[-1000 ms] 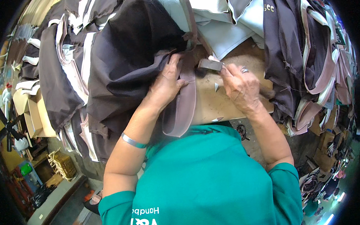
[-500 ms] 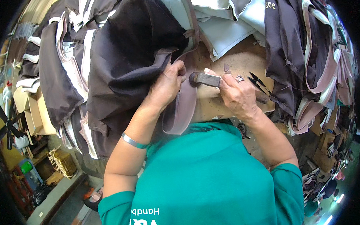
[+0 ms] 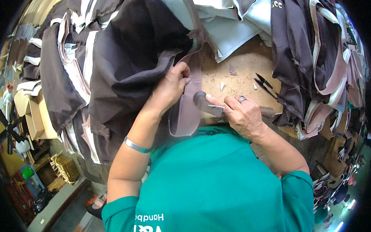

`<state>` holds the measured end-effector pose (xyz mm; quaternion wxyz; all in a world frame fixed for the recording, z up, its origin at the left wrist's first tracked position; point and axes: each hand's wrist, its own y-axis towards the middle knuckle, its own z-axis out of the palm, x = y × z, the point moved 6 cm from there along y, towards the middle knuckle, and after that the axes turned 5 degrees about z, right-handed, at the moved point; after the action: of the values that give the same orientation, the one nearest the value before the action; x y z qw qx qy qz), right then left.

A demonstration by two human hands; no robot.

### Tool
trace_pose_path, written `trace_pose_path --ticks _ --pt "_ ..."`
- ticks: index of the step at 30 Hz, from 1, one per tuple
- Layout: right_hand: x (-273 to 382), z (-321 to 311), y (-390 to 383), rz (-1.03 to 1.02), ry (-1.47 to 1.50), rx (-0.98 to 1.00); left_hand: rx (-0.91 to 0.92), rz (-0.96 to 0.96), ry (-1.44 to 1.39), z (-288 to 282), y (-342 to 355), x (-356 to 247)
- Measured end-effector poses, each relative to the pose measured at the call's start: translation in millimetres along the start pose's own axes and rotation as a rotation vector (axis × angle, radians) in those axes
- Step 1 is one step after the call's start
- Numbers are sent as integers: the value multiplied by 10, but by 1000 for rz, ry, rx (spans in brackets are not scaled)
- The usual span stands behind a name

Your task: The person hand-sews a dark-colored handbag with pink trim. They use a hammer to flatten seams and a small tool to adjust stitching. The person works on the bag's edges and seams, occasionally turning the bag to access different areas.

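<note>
Pinkish-brown strip point(image 3: 190, 105) is lying along the left part of the work board point(image 3: 212, 72), its lower end curving in a loop near the person's green shirt point(image 3: 220, 176). From my distant seat, I am seeing the left hand point(image 3: 171, 84) bending its fingers and pinching the strip's upper part, where it is meeting the dark brown fabric point(image 3: 130, 56). The right hand point(image 3: 243, 117) is gripping a hammer point(image 3: 207, 105), fingers wrapping its handle and thumb extending toward the head. That rounded dark head is sitting at the strip's right edge; I cannot tell whether it is touching or hovering just above. A ring point(image 3: 242, 99) is circling one right finger, and a metal bracelet point(image 3: 136, 145) is circling the left forearm.

Further out, I am finding small triangular scraps point(image 3: 222, 86) lying on the board beyond the right hand, and black snips point(image 3: 266, 88) resting to the right of them. Pale blue sheets point(image 3: 236, 37) are spreading over the board's far side. Dark brown pieces with light edges are piling up on the left point(image 3: 65, 79), and more brown pieces point(image 3: 293, 51) are hanging over the right side.
</note>
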<state>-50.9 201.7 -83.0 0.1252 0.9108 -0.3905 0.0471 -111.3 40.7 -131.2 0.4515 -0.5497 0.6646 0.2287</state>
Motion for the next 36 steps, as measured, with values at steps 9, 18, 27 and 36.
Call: trace_pose_path --ticks 9,18,27,36 --pt "-182 65 297 128 -19 -123 -82 47 -92 -167 0 31" --pt "-157 184 410 247 25 119 -114 49 -348 -226 -15 197" --pt "-733 81 -79 604 191 175 -774 308 576 -1460 -931 -1021" --pt "39 -402 1570 205 388 -511 -934 483 420 -1851 -1787 -1228"
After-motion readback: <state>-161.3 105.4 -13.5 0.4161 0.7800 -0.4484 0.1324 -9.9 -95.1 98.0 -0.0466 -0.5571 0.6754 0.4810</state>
